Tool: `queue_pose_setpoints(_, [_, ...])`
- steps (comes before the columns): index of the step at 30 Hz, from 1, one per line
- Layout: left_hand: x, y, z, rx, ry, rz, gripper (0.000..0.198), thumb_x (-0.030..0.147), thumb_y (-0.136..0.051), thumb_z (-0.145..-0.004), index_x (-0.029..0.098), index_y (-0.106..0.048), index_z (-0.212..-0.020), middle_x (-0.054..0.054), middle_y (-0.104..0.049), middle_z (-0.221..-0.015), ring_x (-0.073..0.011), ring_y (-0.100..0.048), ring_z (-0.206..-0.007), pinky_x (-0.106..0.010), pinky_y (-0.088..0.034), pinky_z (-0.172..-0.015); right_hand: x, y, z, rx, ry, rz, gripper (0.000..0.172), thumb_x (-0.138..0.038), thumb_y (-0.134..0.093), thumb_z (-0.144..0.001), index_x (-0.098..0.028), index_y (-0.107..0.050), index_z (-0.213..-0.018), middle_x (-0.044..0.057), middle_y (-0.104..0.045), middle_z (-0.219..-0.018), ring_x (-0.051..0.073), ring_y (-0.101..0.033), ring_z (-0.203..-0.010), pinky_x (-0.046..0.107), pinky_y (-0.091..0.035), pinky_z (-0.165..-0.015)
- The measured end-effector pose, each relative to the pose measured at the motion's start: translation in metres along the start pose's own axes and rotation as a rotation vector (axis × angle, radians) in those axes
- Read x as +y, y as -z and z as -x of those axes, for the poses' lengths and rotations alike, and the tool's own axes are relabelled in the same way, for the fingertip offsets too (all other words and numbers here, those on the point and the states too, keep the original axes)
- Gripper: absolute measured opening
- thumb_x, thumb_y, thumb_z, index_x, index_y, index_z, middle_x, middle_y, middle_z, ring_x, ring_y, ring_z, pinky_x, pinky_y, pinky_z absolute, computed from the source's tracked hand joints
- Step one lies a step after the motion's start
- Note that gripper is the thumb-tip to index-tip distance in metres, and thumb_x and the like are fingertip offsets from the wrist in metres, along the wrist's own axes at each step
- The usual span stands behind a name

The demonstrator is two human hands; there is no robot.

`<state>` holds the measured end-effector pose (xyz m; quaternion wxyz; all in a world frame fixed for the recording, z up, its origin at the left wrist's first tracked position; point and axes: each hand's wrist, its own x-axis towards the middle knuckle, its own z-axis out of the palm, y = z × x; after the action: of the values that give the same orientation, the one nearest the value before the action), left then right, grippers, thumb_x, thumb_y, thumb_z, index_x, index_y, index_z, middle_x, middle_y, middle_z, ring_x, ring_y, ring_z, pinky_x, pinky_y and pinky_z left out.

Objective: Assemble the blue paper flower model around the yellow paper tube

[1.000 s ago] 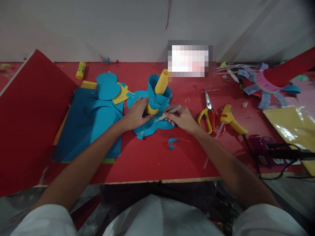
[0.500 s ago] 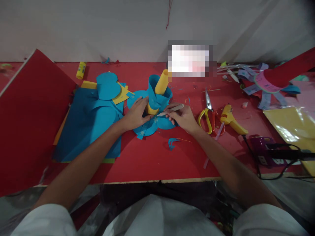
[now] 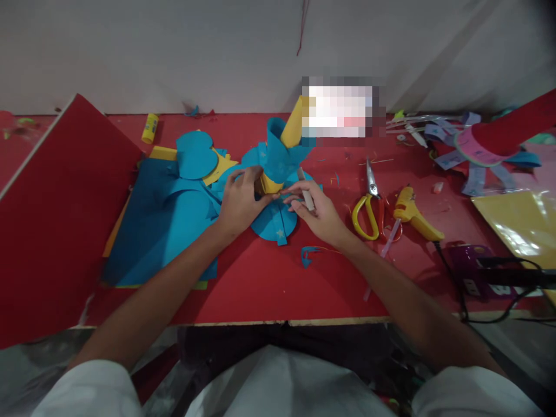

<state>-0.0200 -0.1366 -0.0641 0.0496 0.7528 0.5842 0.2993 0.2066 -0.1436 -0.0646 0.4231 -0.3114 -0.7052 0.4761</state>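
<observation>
A yellow paper tube (image 3: 292, 126) with a blue paper collar (image 3: 278, 153) round it leans to the right, above blue rounded pieces (image 3: 269, 223) that carry pale stars. My left hand (image 3: 244, 200) is closed on the tube's lower end at its left side. At the right of the base is my right hand (image 3: 316, 211), its fingertips by the tube's foot. A whitish pen-like stick (image 3: 307, 191) is held among its fingers, now pointing upward and away.
Scissors (image 3: 372, 200) and a yellow glue gun (image 3: 414, 214) lie at the right. Blue sheets (image 3: 152, 220) and a glue stick (image 3: 150, 128) are at the left. A tilted red board (image 3: 65, 220) stands at the far left; a pixelated bright patch is behind.
The tube and collar have tipped further right, and the blue base has turned. The stick has swung from lying leftward to pointing up in my right hand. The whole view has shifted slightly.
</observation>
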Motion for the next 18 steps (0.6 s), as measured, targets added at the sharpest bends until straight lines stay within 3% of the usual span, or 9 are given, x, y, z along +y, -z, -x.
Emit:
queue_pose_setpoints(4, [0.004, 0.001, 0.002, -0.005, 0.055, 0.007, 0.053, 0.052, -0.079, -0.089, 0.019, -0.057, -0.124, -0.014, -0.071, -0.125, -0.0316, -0.068, -0.118, -0.047, -0.053, -0.106, 0.0, 0.001, 0.0, 0.003, 0.023, 0.038, 0.023, -0.04, -0.059, -0.104, -0.029, -0.055, -0.124, 0.008, -0.068, -0.129, 0.024, -0.067, -0.127, 0.044, -0.058, -0.106])
queue_pose_setpoints(9, [0.004, 0.001, 0.005, -0.038, 0.038, 0.063, 0.037, 0.042, -0.072, -0.096, 0.019, -0.056, -0.121, -0.011, -0.071, -0.117, -0.0275, -0.07, -0.11, -0.04, -0.058, -0.091, -0.002, 0.0, -0.001, 0.012, 0.044, 0.065, 0.025, -0.04, -0.058, -0.104, -0.029, -0.055, -0.126, 0.01, -0.065, -0.134, 0.025, -0.063, -0.132, 0.044, -0.059, -0.107])
queue_pose_setpoints(13, [0.004, 0.004, 0.007, -0.058, -0.113, 0.134, 0.012, 0.03, -0.058, -0.103, 0.021, -0.059, -0.109, -0.011, -0.068, -0.13, -0.0249, -0.066, -0.126, -0.037, -0.058, -0.099, -0.003, 0.003, -0.003, 0.045, 0.029, 0.135, 0.027, -0.042, -0.057, -0.104, -0.029, -0.054, -0.128, 0.01, -0.065, -0.133, 0.025, -0.065, -0.128, 0.045, -0.059, -0.107])
queue_pose_setpoints(18, [0.003, 0.003, 0.009, -0.091, -0.209, 0.144, 0.017, 0.03, -0.05, -0.106, 0.021, -0.062, -0.115, -0.013, -0.063, -0.144, -0.0259, -0.063, -0.134, -0.039, -0.059, -0.104, 0.007, 0.009, -0.006, 0.101, 0.052, 0.19, 0.03, -0.046, -0.06, -0.102, -0.029, -0.056, -0.127, 0.009, -0.068, -0.129, 0.025, -0.066, -0.125, 0.046, -0.059, -0.107])
